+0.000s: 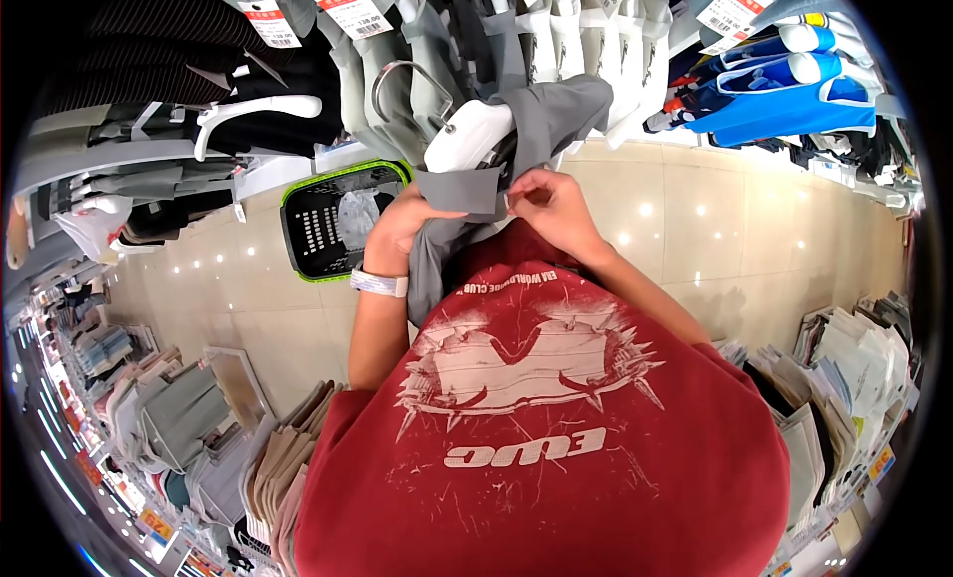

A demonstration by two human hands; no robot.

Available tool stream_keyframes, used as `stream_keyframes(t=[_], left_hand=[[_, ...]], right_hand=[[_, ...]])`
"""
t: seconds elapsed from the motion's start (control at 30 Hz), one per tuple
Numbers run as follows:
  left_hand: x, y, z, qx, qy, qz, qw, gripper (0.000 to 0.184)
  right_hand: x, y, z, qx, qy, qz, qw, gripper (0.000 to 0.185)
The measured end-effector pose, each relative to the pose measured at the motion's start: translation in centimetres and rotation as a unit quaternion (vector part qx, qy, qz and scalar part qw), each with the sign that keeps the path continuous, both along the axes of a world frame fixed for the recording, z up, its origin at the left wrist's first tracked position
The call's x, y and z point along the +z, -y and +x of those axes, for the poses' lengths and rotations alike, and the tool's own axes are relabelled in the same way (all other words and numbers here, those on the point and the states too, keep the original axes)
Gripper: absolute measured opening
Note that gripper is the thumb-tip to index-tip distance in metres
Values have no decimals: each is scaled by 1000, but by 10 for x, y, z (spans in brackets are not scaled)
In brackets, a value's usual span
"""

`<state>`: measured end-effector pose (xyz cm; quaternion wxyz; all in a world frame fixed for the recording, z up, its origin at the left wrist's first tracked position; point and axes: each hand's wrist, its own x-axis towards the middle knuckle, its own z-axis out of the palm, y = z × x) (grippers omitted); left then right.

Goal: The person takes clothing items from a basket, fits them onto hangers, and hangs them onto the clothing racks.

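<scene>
A grey collared shirt [561,120] on a white hanger [472,135] with a metal hook is in front of my chest. My left hand [397,224], with a pale band around the wrist, grips the shirt at its collar; the thumb lies along the collar flap and the other fingers are hidden behind the cloth. On the other side of the collar, my right hand [556,210] has its fingers curled in a pinch at the collar's edge. Whatever small part sits between those fingertips is too small to make out.
A black basket with a green rim [288,241] stands on the tiled floor [685,219], holding something in clear plastic. Racks of tagged clothes run along the front, including white shirts [596,71] and blue tops [794,110]. A bare white hanger [253,110] hangs at left. Folded garments [288,463] are behind.
</scene>
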<state>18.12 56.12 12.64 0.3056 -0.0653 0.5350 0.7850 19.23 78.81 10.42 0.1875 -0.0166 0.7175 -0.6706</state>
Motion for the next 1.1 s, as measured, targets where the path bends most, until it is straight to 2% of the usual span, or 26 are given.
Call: stream_keyframes(t=[0.07,0.13,0.27,0.33,0.4,0.43,0.47,0.5,0.57,0.63,0.7,0.77,0.8,0.87,0.9,0.93,1.0,1.07,1.1], left_hand=[[4,-2,-1,0,18,18,1000,47],[6,-2,-1,3,37,36,999,48],[13,-5,-1,-15,23,-11,1000,54],[12,-7,0,-30,18,-39,999,58],[6,-7,1,-55,-16,-26,998,66],[6,-4,0,-78,-16,-39,996,77],[5,-1,1,-77,-16,-39,996,77],[5,1,3,-54,-27,-27,998,81],[4,3,5,-29,-38,-14,999,86],[4,5,7,28,-79,63,994,90],[7,2,5,46,-66,28,996,87],[16,-3,4,66,-53,-7,996,84],[24,-7,4,58,-55,-46,996,81],[31,-9,4,49,-57,-83,994,78],[34,-10,6,35,-42,-84,995,76],[34,-10,7,22,-26,-86,996,74],[34,-11,9,7,-9,-76,997,73],[30,-15,12,-64,-25,-32,997,73],[23,-17,14,-81,-55,-22,995,72]], right_hand=[[10,-2,4,-10,-22,6,1000,4],[34,-4,5,-9,-210,66,975,8],[53,2,0,-67,-238,50,968,12],[52,1,-9,38,-209,144,966,17],[42,1,-12,47,-225,157,960,17],[40,0,-12,75,-262,149,951,16],[39,-2,-13,104,-297,141,939,15],[42,-4,-12,104,-297,140,939,15],[51,-10,-11,167,-206,151,952,13],[47,-12,-8,194,-204,152,947,12],[50,-12,-7,220,-201,152,942,12],[63,-8,-6,233,-120,155,953,12],[59,-8,-6,234,-121,155,952,12],[48,-13,-8,123,-326,155,924,14],[50,-15,-13,115,-357,177,910,14],[53,-16,-19,116,-358,176,910,14],[66,-20,-31,89,-437,178,877,11],[66,-25,-42,113,-414,164,888,10],[63,-29,-47,191,-402,177,878,11]])
